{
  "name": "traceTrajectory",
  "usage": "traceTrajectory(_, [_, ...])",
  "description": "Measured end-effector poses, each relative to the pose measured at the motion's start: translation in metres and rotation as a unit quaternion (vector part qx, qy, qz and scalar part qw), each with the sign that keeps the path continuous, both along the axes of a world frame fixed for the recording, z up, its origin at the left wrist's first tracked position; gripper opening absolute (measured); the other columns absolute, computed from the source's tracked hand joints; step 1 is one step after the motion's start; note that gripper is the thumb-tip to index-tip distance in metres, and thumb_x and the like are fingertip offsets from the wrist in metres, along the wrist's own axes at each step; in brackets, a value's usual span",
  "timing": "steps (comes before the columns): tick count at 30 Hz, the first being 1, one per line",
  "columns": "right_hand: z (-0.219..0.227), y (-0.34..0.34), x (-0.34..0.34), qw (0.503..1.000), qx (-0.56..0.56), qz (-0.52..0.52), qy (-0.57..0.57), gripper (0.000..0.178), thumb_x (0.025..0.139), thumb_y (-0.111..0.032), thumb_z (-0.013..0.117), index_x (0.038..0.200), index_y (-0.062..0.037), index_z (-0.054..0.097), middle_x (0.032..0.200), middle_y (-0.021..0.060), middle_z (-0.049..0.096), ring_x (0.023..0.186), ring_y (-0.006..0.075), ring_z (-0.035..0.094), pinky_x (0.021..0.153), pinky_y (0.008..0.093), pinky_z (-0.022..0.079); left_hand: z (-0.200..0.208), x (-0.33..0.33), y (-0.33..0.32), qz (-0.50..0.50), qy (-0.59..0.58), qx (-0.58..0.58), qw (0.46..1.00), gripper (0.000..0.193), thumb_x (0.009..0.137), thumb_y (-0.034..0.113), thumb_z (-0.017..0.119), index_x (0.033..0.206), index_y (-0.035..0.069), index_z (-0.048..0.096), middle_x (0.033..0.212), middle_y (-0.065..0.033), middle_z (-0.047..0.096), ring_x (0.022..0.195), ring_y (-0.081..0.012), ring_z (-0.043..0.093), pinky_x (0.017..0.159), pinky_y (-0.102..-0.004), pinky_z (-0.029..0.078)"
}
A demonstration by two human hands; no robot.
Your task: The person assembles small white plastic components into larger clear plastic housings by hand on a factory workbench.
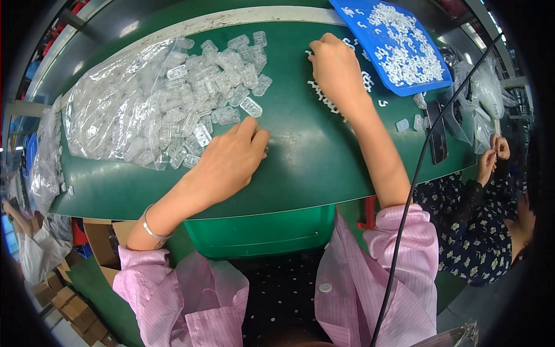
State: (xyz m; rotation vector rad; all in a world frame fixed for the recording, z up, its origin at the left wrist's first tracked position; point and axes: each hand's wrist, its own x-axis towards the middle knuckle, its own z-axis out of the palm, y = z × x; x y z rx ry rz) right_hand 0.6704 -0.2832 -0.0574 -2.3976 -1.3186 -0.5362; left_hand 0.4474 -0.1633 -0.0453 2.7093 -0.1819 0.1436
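My left hand (236, 151) is low over the green tabletop with its fingers curled together. Its fingertips are turned under, so what they hold cannot be made out. Just beyond its knuckles lies a clear plastic piece (251, 107), at the near edge of a heap of similar clear pieces (199, 87). My right hand (337, 72) is farther off, bent over a scatter of small white hook-shaped parts (321, 95). Its fingers are drawn in, and the back of the hand hides whatever is between them.
A large clear bag (110, 110) of the same pieces spills open at the left. The blue tray (403, 89) at the far right holds many white parts. Beside it lie a dark phone (437, 133) and loose clear pieces. A black cable (408, 205) crosses the view; another person's hands (493, 153) work at right.
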Motion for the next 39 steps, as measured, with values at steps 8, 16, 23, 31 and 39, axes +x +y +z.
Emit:
traceTrajectory(8, [0.009,0.014,0.017,0.993,-0.103,0.016,-0.051,0.002,0.069,0.002,0.061,0.071,0.0035,0.061,0.082,0.0236,0.062,0.077,0.0417,0.064,0.067,0.0469,0.054,0.001,0.019,0.016,0.124,0.054,-0.573,0.808,0.024,0.089,0.0,0.06,0.113,0.001,0.06,0.08,-0.003,0.059,0.062,-0.0083,0.055,0.051,-0.0223,0.043])
traceTrajectory(16, [0.023,-0.009,-0.078,0.786,0.221,0.199,0.542,0.015,0.086,0.01,0.054,0.096,0.0068,0.066,0.085,0.0076,0.063,0.074,0.0142,0.066,0.067,0.0227,0.056,-0.007,0.002,0.015,0.129,0.024,-0.656,0.743,0.028,0.094,-0.003,0.051,0.12,-0.007,0.056,0.104,-0.0173,0.065,0.086,-0.0224,0.067,0.072,-0.0288,0.055])
traceTrajectory(23, [0.026,-0.017,-0.095,0.751,0.193,0.169,0.608,0.01,0.081,0.008,0.063,0.09,0.0054,0.067,0.083,0.0067,0.063,0.072,0.0116,0.065,0.063,0.0204,0.054,-0.002,0.002,0.012,0.147,0.06,-0.618,0.77,0.032,0.091,-0.01,0.048,0.123,-0.012,0.049,0.105,-0.0196,0.065,0.09,-0.0226,0.069,0.079,-0.0276,0.057])
traceTrajectory(31, [0.011,-0.01,-0.107,0.853,0.184,0.114,0.476,0.006,0.072,0.005,0.069,0.077,0.0016,0.068,0.072,0.0079,0.064,0.056,0.0112,0.064,0.052,0.0203,0.051,-0.009,-0.002,0.003,0.147,0.058,-0.605,0.78,0.031,0.091,-0.005,0.056,0.122,-0.011,0.053,0.109,-0.0192,0.065,0.094,-0.02,0.067,0.08,-0.028,0.056])
traceTrajectory(39, [0.018,-0.013,-0.103,0.88,0.085,0.111,0.454,0.011,0.074,0.004,0.068,0.083,0.0015,0.062,0.073,0.0064,0.059,0.055,0.0117,0.057,0.048,0.0243,0.044,-0.014,0.001,0.002,0.149,0.021,-0.607,0.78,0.019,0.091,-0.005,0.054,0.11,-0.01,0.057,0.101,-0.0172,0.067,0.088,-0.0177,0.067,0.079,-0.027,0.055])
